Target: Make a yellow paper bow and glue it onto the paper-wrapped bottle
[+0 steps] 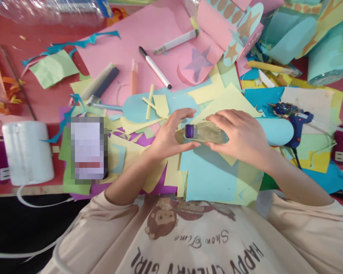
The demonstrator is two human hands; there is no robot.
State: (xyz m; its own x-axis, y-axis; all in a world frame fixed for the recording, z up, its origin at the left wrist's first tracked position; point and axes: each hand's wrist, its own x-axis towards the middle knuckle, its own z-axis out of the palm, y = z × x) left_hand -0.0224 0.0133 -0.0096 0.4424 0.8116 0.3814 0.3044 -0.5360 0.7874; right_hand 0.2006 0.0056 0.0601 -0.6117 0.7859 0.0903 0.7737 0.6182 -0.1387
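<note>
Head view: desk (45, 102) littered with coloured paper sheets (211, 179). Above these, right hand (240, 137) wrapped round small clear bottle (207, 132), held sideways near desk front edge. Left hand (171, 133) cupped about its purple cap (189, 131), contact unclear.

I see a small clear bottle (207, 132) with pale yellowish contents, lying on its side. Its purple cap (189, 131) points to nine o'clock. My left hand (167, 137) pinches the cap end and my right hand (240, 133) wraps the body.
</note>
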